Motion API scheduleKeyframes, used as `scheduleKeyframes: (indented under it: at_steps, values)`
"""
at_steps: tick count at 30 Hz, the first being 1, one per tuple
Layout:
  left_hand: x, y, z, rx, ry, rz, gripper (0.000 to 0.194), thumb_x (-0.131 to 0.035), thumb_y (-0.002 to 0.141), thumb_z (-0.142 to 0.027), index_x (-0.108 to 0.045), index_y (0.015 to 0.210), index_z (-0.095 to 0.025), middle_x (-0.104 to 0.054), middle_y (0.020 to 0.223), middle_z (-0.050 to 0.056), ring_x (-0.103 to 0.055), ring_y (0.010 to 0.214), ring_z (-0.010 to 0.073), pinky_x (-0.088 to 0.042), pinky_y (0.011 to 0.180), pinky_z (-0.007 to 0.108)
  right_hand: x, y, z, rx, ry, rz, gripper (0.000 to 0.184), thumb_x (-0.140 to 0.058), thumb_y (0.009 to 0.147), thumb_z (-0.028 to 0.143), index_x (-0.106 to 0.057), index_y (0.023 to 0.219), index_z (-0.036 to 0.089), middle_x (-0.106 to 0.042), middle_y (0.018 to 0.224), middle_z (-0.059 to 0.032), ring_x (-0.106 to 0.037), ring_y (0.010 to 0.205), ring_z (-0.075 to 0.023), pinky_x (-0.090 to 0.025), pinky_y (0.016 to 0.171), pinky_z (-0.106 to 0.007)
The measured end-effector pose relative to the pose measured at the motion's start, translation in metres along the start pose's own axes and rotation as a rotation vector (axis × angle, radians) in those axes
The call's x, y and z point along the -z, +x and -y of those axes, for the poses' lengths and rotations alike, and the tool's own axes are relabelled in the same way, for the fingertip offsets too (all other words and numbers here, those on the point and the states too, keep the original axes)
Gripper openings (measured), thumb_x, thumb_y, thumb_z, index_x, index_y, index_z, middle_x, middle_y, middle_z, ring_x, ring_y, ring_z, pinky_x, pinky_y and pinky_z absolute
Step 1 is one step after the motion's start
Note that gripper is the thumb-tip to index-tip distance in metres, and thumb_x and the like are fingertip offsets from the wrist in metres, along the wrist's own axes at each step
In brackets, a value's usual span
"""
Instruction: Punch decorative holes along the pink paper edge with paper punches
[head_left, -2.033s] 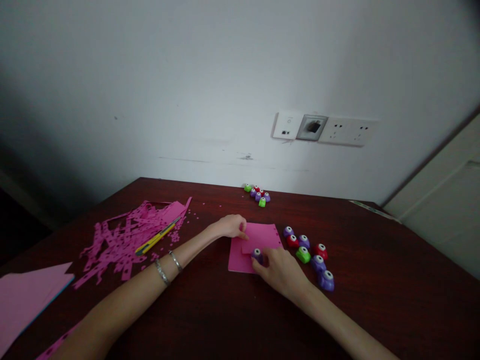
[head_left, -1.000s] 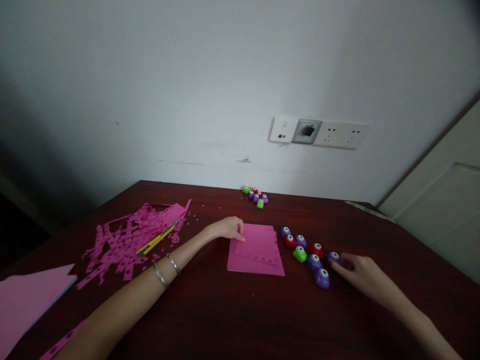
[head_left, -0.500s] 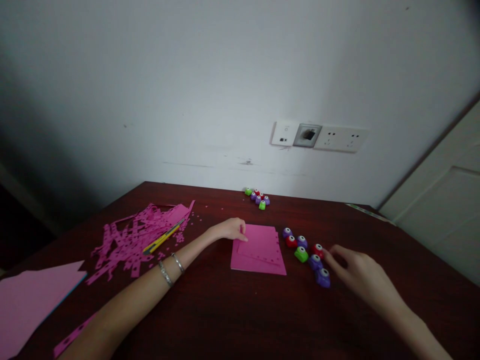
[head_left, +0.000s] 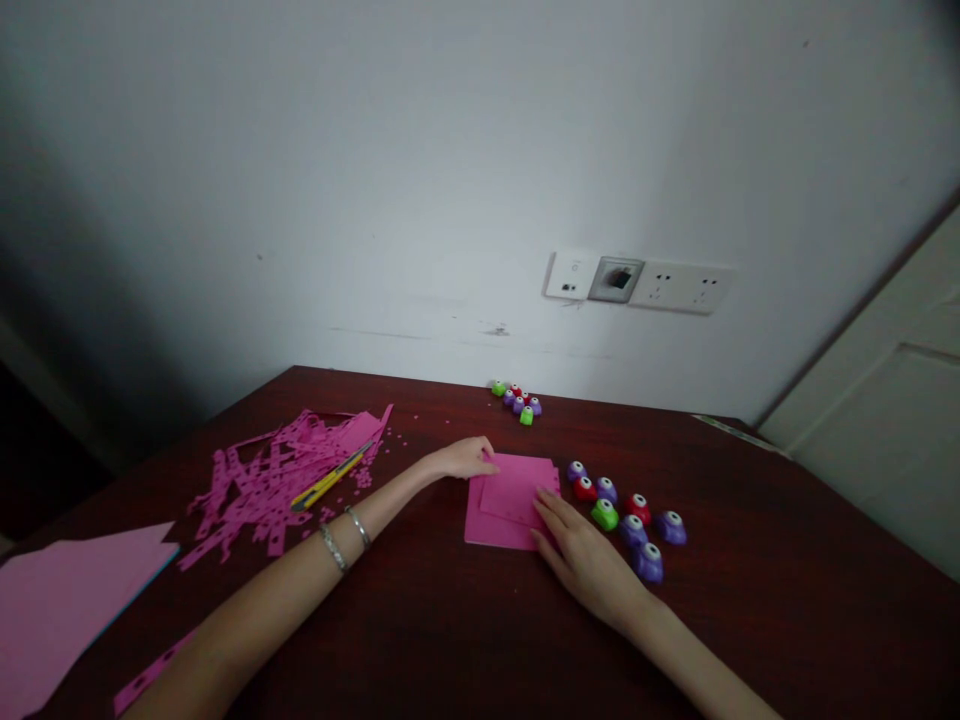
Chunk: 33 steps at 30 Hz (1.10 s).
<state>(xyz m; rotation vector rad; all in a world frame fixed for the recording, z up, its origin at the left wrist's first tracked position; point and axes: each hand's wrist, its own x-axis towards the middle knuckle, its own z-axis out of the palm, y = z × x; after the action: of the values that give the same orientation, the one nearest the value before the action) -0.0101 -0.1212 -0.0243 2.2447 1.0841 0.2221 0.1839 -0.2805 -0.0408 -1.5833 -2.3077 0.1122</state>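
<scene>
Two pink paper sheets lie on the dark table, a smaller sheet (head_left: 514, 495) with small punched holes along its edge on top of a larger sheet (head_left: 487, 530). At their upper left corner my left hand (head_left: 466, 459) has its fingers closed on the paper's edge. My right hand (head_left: 585, 560) rests with fingers stretched out over the right side of the sheets. Just right of the paper stand several small craft punches: a green punch (head_left: 604, 515), a red punch (head_left: 637, 508) and a purple punch (head_left: 671, 527) among them.
Pink paper scraps (head_left: 255, 490) with cut-outs heap at the left, with a yellow utility knife (head_left: 330, 478) on them. Larger pink sheets (head_left: 67, 610) lie at the near left. More punches (head_left: 519, 399) stand near the wall, below the sockets (head_left: 679, 288).
My right hand has moved left from the punches onto the pink paper. A purple punch now stands right of the red one. My left hand stays at the paper's corner.
</scene>
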Motion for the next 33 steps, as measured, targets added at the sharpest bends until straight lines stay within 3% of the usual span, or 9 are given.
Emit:
scheduleKeyframes:
  at_steps: [5,10,17,24,26,29,33]
  values:
    - [-0.001,0.001,-0.002,-0.036,0.025,-0.047,0.030,-0.057,0.072,-0.035,-0.060,0.091,-0.012,-0.062,0.077,0.004,-0.054,0.064,0.0121,-0.038,0.056,0.020,-0.002,0.005,-0.007,0.024,0.034,-0.009,0.046,-0.040,0.088,0.033,-0.049,0.125,0.009,-0.046,0.132,-0.0157,-0.040,0.124,-0.0241,-0.033,0.104,-0.041]
    - [-0.003,0.004,0.002,-0.023,-0.026,-0.028,0.027,-0.057,0.071,-0.034,-0.062,0.086,-0.013,-0.061,0.067,0.001,-0.051,0.056,0.0105,-0.036,0.050,0.020,-0.005,0.005,-0.014,0.052,0.089,-0.044,0.043,-0.042,0.087,0.032,-0.049,0.125,0.013,-0.046,0.132,-0.0132,-0.040,0.124,-0.0238,-0.033,0.103,-0.042]
    - [-0.005,0.009,0.013,0.020,-0.224,0.039,0.023,-0.050,0.072,-0.031,-0.062,0.080,-0.013,-0.041,0.044,-0.006,-0.037,0.038,0.0069,-0.028,0.039,0.018,-0.010,0.003,-0.021,0.029,0.163,-0.043,0.044,-0.044,0.085,0.030,-0.049,0.126,0.017,-0.044,0.135,-0.0104,-0.037,0.126,-0.0238,-0.032,0.105,-0.043]
    - [0.000,0.008,0.007,0.022,-0.208,0.036,0.018,-0.051,0.069,-0.025,-0.063,0.071,-0.011,-0.048,0.048,-0.004,-0.040,0.042,0.0071,-0.030,0.041,0.019,-0.012,0.003,-0.021,0.003,0.155,-0.041,0.044,-0.043,0.086,0.032,-0.049,0.126,0.017,-0.044,0.135,-0.0104,-0.038,0.125,-0.0238,-0.032,0.105,-0.043]
    - [0.001,0.012,0.005,0.033,-0.174,-0.008,0.018,-0.051,0.069,-0.023,-0.065,0.071,-0.011,-0.053,0.052,-0.002,-0.045,0.046,0.0087,-0.033,0.044,0.019,-0.011,0.004,-0.021,0.001,0.156,-0.039,0.043,-0.043,0.085,0.031,-0.050,0.125,0.016,-0.044,0.134,-0.0107,-0.038,0.125,-0.0240,-0.032,0.104,-0.043]
    - [0.003,0.025,0.001,0.029,-0.084,-0.172,0.019,-0.051,0.071,-0.021,-0.067,0.072,-0.011,-0.064,0.066,0.003,-0.056,0.061,0.0123,-0.040,0.055,0.020,-0.011,0.004,-0.021,-0.006,0.174,-0.047,0.042,-0.044,0.085,0.031,-0.051,0.124,0.018,-0.045,0.134,-0.0101,-0.039,0.124,-0.0241,-0.033,0.104,-0.043]
    - [0.003,0.054,-0.006,0.035,-0.008,-0.296,0.023,-0.052,0.075,-0.028,-0.067,0.080,-0.012,-0.068,0.083,0.006,-0.060,0.078,0.0158,-0.043,0.070,0.023,-0.012,0.004,-0.024,-0.006,0.184,-0.057,0.042,-0.044,0.085,0.032,-0.050,0.124,0.018,-0.045,0.134,-0.0097,-0.039,0.124,-0.0241,-0.033,0.104,-0.043]
